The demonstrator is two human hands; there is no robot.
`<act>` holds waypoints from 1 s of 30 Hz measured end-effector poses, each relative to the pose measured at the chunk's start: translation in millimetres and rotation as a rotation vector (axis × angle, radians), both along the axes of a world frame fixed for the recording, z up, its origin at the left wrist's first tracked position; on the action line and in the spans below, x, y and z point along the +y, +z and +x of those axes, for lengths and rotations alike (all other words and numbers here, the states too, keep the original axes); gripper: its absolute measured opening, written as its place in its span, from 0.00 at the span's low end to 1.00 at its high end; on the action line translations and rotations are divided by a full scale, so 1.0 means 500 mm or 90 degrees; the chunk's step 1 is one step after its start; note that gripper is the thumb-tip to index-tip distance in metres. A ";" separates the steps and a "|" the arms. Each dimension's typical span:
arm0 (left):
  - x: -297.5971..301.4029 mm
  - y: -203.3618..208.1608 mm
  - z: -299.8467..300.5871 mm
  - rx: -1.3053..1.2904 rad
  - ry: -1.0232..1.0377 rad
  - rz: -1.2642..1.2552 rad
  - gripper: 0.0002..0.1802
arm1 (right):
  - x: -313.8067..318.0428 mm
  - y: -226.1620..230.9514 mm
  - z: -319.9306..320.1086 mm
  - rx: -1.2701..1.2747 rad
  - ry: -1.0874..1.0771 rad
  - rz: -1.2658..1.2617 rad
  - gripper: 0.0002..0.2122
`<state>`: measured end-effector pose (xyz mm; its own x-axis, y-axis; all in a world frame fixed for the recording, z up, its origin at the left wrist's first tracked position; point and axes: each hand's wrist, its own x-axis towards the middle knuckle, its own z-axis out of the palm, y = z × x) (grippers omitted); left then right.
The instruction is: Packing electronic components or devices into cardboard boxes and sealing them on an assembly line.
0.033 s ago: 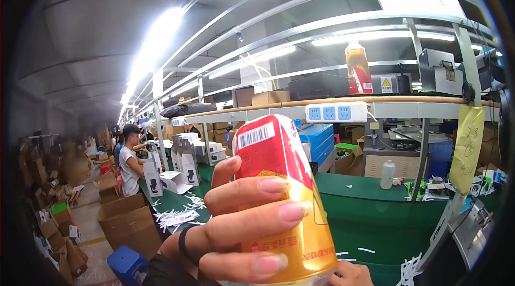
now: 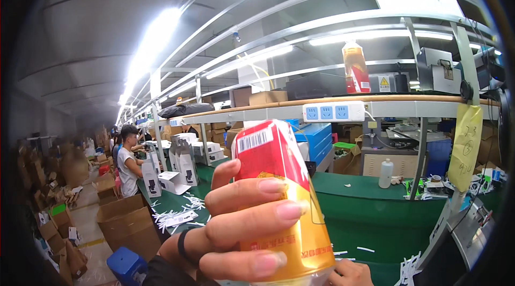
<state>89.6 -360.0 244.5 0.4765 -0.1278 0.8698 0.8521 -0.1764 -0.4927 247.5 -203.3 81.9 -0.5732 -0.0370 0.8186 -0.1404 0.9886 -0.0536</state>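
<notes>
My left hand (image 2: 241, 221) is wrapped round a red and gold drink bottle (image 2: 292, 195), its fingers across the near side. The bottle is tilted and upside down, its red end with a barcode label on top. A black band circles my left wrist, below a dark sleeve. By the bottle's lower end, at the bottom edge, is my right hand (image 2: 351, 273) with curled fingers. The frame edge and the bottle hide its fingertips and anything in them. A similar bottle (image 2: 356, 68) stands upright on the shelf.
The green table (image 2: 370, 216) carries scattered white strips (image 2: 174, 219), white boxes (image 2: 185, 165) and a clear bottle (image 2: 385, 173). A power strip (image 2: 333, 111) runs along the shelf edge (image 2: 257, 109). Left are a person (image 2: 129, 162), an open carton (image 2: 129, 221) and a blue stool (image 2: 126, 265).
</notes>
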 end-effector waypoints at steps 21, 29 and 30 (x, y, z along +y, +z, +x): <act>0.049 -0.388 -0.019 -0.492 -0.018 -0.884 0.43 | 0.035 -0.026 0.005 -0.084 0.004 -0.192 0.17; 0.019 -0.479 -0.028 -0.339 -0.147 -0.863 0.43 | -0.009 -0.067 -0.085 -0.165 -0.037 -0.321 0.28; 0.023 -0.472 -0.014 -0.476 -0.196 -0.876 0.43 | -0.009 -0.069 -0.094 -0.151 0.085 -0.389 0.22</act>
